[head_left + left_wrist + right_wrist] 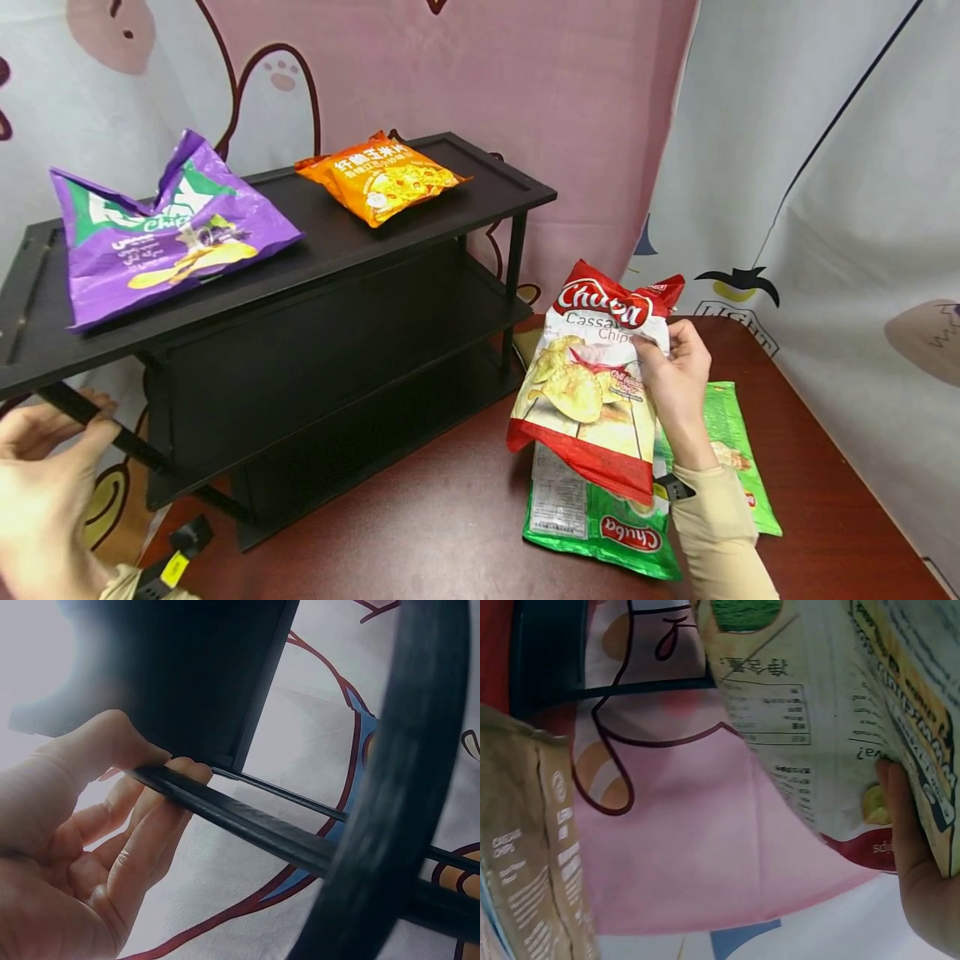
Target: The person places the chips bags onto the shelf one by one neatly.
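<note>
My left hand (52, 475) grips a slim black post (138, 448) at the near left end of the black shelf rack (330, 292). In the left wrist view, thumb and fingers pinch that black bar (240, 814) between them. My right hand (681, 379) holds a red and white bag of cassava chips (592, 375) by its right side, thumb on the front. The bag hangs tilted above the table, overlapping a green Chuba chip bag (600, 533) below. In the right wrist view the printed back of the held bag (780, 727) shows beside my fingers.
On the rack's top lie a purple chip bag (172, 242) at the left and an orange snack bag (382, 179) near the middle. A light green bag (735, 458) lies on the brown table (390, 517) behind my right forearm. A printed curtain (465, 75) hangs behind.
</note>
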The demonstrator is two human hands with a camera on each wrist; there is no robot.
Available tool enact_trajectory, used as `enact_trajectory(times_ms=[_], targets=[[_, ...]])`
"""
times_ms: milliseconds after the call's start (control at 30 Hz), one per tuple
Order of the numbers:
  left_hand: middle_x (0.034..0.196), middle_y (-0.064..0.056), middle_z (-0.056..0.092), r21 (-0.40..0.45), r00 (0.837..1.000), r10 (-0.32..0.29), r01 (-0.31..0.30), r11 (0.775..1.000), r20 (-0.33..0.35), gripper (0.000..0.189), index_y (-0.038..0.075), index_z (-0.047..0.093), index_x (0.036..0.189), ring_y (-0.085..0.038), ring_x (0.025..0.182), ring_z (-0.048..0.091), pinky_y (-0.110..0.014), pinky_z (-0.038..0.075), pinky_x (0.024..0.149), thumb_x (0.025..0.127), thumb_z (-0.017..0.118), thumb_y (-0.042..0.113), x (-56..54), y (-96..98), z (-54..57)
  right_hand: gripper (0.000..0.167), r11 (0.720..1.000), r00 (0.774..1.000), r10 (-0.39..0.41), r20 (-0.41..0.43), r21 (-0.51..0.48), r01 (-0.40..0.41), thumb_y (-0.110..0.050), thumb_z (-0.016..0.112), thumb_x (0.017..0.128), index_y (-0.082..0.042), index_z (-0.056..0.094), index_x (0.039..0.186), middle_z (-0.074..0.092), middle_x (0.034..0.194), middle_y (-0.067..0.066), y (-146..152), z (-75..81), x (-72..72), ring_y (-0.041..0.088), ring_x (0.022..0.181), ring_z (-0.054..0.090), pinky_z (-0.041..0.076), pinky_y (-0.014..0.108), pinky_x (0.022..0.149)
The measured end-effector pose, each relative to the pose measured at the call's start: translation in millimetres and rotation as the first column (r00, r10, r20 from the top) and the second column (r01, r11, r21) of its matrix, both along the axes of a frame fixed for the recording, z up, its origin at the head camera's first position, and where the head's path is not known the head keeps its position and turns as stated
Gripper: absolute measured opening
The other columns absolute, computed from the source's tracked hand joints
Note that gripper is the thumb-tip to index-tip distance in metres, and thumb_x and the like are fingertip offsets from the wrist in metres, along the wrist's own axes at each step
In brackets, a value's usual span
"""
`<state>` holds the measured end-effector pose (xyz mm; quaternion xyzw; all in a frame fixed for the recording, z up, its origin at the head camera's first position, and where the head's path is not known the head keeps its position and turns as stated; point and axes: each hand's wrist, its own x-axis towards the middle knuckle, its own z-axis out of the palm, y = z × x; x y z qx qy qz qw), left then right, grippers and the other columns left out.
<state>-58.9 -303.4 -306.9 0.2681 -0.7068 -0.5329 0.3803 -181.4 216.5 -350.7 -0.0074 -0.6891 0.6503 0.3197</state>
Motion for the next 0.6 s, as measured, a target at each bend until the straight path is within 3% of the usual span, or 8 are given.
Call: enact_trajectory(times_ms=[133,233,300,400,533,600], targets=[[0.069,0.031,0.063,0.063,1.0,-0.006,0.008,0.998,-0.021,0.043,0.027,0.064,0.078,0.013,0.069,0.056,-0.005,0.035,0.06,0.074,0.057,-0.015,1.1,0.3,0.3,0.032,0.988,0.986,0.078,-0.151,-0.121,-0.096,0.017,0.057,0.078,-0.014,0.052,0.073,0.058,0.063,-0.006,-4,5.2,4.0,0.001,0.054,0.046,0.035,0.014,0.048],[0.068,0.03,0.063,0.078,0.999,-0.005,0.008,0.997,-0.032,0.043,0.026,0.064,0.077,0.013,0.068,0.057,-0.005,0.036,0.06,0.073,0.057,-0.016,1.3,0.6,0.5,0.03,0.973,0.958,0.128,-0.256,-0.155,-0.171,0.018,0.057,0.078,-0.012,0.054,0.075,0.061,0.07,-0.003,-8,8.7,6.3,0.002,0.059,0.05,0.038,0.013,0.052],[0.069,0.033,0.061,0.046,1.0,0.01,-0.01,0.999,0.008,0.043,0.029,0.063,0.079,0.014,0.069,0.055,-0.005,0.035,0.061,0.075,0.058,-0.014,1.0,1.1,0.5,0.029,0.961,0.936,0.165,-0.31,-0.164,-0.224,0.019,0.057,0.078,-0.01,0.054,0.076,0.063,0.073,-0.001,-11,10.9,7.4,0.003,0.063,0.054,0.042,0.013,0.054],[0.068,0.035,0.059,0.032,0.999,0.028,-0.029,0.999,0.045,0.043,0.031,0.061,0.079,0.015,0.069,0.054,-0.005,0.034,0.061,0.075,0.059,-0.012,0.6,1.3,0.3,0.028,0.948,0.913,0.216,-0.347,-0.149,-0.281,0.019,0.056,0.078,-0.009,0.053,0.077,0.065,0.078,-0.001,-17,13.4,8.7,0.003,0.068,0.059,0.046,0.013,0.057],[0.068,0.033,0.059,0.051,0.999,0.029,-0.031,0.998,0.039,0.043,0.03,0.061,0.079,0.013,0.07,0.053,-0.006,0.034,0.06,0.075,0.059,-0.012,1.0,0.9,-0.3,0.031,0.941,0.897,0.268,-0.352,-0.105,-0.322,0.02,0.055,0.079,-0.011,0.052,0.077,0.065,0.078,-0.005,-31,15.0,9.2,0.001,0.069,0.061,0.047,0.013,0.057],[0.068,0.033,0.059,0.033,1.0,0.025,-0.025,0.999,0.017,0.043,0.03,0.061,0.077,0.013,0.069,0.053,-0.004,0.034,0.06,0.075,0.058,-0.013,0.7,0.8,-0.9,0.031,0.924,0.881,0.31,-0.357,-0.103,-0.368,0.02,0.054,0.079,-0.011,0.052,0.077,0.065,0.078,-0.005,-39,14.8,9.0,0.001,0.069,0.061,0.047,0.014,0.057]])
